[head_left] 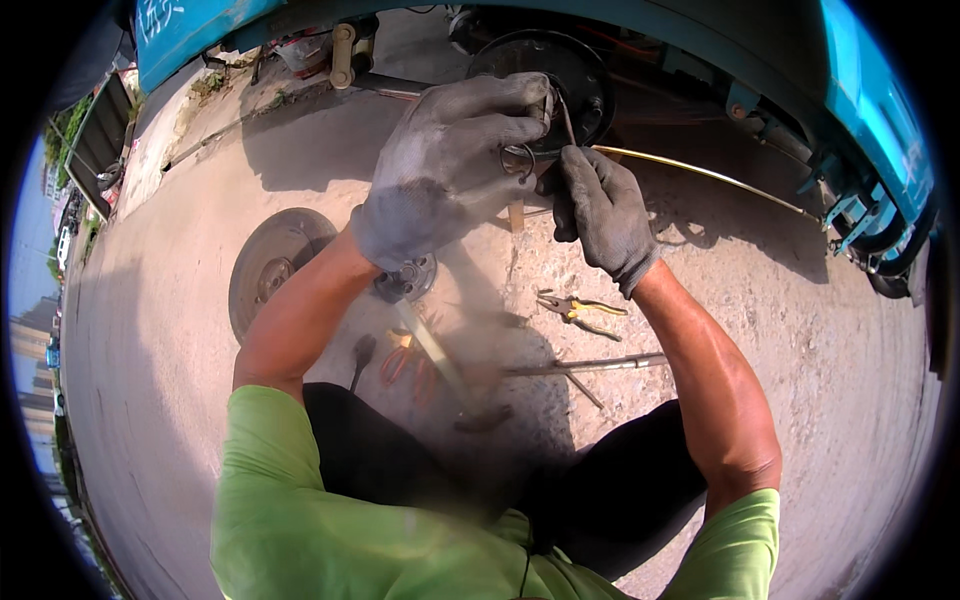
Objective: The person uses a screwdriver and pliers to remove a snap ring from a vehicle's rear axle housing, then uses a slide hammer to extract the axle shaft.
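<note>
Both my hands wear grey work gloves and are raised in front of a dark round brake backing plate under a blue vehicle. My left hand is closed at the plate's lower edge, its fingertips pinched on a small metal part I cannot make out. A dark wire loop shows below those fingers. Beside it on the right, my right hand is closed round the lower end of a thin metal rod, whose upper end points at the plate. My left hand hides part of the plate.
Yellow-handled pliers lie on the concrete, above a long metal bar. A brake drum lies at left, near a hub. Orange-handled pliers are near my knees. A yellowish cable runs right beneath the blue vehicle body.
</note>
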{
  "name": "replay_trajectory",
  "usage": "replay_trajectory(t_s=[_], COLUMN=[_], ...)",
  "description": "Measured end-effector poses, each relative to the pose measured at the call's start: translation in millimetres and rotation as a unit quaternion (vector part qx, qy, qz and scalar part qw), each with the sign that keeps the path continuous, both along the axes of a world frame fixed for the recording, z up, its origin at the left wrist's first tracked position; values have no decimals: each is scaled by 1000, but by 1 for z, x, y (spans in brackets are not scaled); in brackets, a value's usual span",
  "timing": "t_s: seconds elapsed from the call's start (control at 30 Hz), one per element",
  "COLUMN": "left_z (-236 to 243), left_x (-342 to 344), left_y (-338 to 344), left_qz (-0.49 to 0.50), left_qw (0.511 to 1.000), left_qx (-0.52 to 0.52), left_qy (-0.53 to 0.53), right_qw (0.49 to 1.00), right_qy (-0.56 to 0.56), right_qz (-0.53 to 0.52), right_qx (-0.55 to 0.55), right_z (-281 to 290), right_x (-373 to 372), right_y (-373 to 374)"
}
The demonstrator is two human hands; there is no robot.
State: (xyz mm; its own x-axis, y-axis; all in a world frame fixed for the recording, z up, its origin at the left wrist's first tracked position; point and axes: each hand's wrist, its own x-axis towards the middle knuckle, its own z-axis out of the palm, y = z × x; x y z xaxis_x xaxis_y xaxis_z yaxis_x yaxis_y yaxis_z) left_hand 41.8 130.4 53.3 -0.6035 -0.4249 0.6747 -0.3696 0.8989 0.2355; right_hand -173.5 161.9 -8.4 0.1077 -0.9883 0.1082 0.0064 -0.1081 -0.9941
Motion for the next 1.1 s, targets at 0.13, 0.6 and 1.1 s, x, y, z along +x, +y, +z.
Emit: replay_trajectory(t_s=[0.13, 0.6, 1.1], left_z=[1, -18, -11], left_x=[24, 43, 40], left_y=[30, 40, 42], left_qz=[-122, -79, -38], left_qw=[810, 765, 796], left_qx=[549, 595, 587], left_qy=[168, 232, 143], right_qw=[999, 990, 998], right_qy=[-5, -102, 30], right_qz=[-12, 64, -6], right_qx=[37, 75, 60], right_z=[19, 27, 26], right_x=[14, 36, 40], right_y=[22, 37, 35])
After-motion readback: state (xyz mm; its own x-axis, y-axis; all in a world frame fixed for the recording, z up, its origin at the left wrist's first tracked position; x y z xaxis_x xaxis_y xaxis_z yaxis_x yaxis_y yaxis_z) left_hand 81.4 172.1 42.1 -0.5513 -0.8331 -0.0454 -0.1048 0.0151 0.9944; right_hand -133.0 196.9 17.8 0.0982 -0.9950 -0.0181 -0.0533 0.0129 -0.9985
